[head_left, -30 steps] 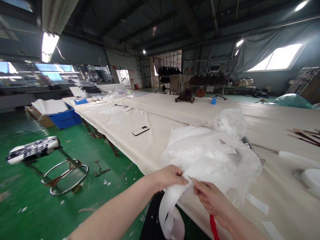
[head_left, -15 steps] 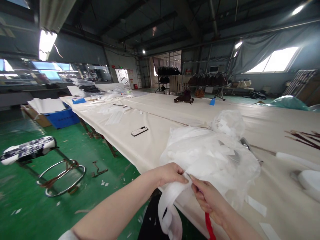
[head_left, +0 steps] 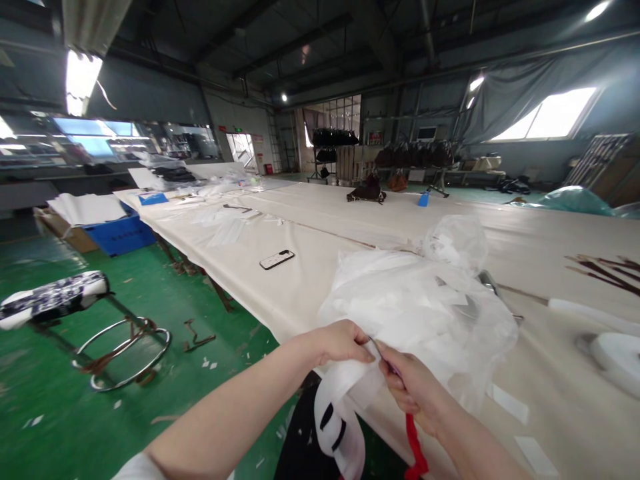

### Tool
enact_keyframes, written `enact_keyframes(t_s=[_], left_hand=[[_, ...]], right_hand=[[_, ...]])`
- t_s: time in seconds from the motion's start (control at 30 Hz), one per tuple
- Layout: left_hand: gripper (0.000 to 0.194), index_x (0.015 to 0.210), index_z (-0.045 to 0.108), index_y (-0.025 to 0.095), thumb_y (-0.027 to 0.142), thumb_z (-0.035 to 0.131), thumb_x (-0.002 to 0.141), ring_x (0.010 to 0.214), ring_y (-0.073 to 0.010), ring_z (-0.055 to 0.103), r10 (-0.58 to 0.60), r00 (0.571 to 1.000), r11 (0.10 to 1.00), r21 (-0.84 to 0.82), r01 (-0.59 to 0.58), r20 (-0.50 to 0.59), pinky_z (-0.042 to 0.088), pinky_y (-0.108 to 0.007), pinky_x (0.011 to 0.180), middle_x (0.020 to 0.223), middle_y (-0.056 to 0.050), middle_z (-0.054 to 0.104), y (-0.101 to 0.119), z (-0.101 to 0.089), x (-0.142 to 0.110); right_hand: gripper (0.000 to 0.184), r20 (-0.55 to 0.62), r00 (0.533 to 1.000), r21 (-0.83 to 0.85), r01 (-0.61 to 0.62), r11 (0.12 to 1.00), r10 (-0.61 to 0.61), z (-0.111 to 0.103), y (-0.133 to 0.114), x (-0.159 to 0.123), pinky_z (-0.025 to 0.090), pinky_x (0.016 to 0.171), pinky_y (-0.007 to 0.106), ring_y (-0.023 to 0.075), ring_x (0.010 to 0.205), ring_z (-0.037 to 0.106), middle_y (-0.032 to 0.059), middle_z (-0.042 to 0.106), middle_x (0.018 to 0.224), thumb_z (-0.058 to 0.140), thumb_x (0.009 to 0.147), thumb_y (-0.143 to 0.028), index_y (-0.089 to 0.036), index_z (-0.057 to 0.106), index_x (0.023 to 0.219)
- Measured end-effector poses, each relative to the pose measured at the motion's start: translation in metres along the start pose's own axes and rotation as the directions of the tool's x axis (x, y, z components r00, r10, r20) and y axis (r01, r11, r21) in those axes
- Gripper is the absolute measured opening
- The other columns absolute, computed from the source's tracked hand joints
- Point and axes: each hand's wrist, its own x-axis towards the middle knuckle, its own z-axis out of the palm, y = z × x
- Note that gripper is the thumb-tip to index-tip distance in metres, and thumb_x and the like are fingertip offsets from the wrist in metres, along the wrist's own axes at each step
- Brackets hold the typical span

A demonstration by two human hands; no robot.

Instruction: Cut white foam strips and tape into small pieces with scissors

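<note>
My left hand (head_left: 340, 341) pinches a white fabric strip (head_left: 345, 413) that hangs over the near edge of the long cream-covered table (head_left: 310, 267). My right hand (head_left: 415, 390) is closed round a small tool with a thin metal tip and a red handle (head_left: 414, 448), and the tip sits at the strip right beside my left fingers. Just behind both hands lies a clear plastic bag (head_left: 420, 307) stuffed with white cut pieces.
A phone (head_left: 277, 259) lies on the table to the left. Metal scissors (head_left: 493, 288) and a white roll (head_left: 590, 313) rest at right. A smaller plastic bag (head_left: 455, 241) sits behind. A padded stool (head_left: 55, 300) stands on the green floor, with a blue crate (head_left: 123, 235) beyond.
My two hands have come closer together at the strip and the right hand has risen slightly. The view has shifted a little to the right.
</note>
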Motion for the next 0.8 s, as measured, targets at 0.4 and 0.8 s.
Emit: enact_keyframes(t_s=[0.4, 0.8], left_hand=[[0.027, 0.077, 0.065, 0.016, 0.041, 0.070, 0.069, 0.068, -0.0137, 0.053, 0.107, 0.994, 0.987, -0.120, -0.108, -0.017, 0.039, -0.023, 0.061, 0.074, 0.001, 0.061, -0.012, -0.004, -0.012], [0.044, 0.086, 0.060, 0.012, 0.047, 0.078, 0.068, 0.053, -0.0075, 0.054, 0.131, 0.979, 0.794, -0.575, -0.198, -0.157, 0.038, -0.021, 0.050, 0.091, -0.009, 0.067, -0.010, -0.018, -0.026]], right_hand=[[0.043, -0.159, 0.986, 0.343, 0.100, 0.934, -0.048, -0.035, -0.018, 0.007, 0.007, 0.029, 0.015, 0.0015, 0.028, 0.014, -0.0122, 0.026, 0.042, 0.041, 0.096, -0.048, -0.019, 0.045, 0.065], [0.046, 0.048, 0.999, 0.143, 0.011, 0.990, -0.018, 0.000, 0.001, -0.026, 0.005, 0.033, 0.016, 0.0014, 0.029, 0.018, -0.0103, 0.032, 0.043, 0.046, 0.090, -0.057, -0.019, 0.047, 0.065]])
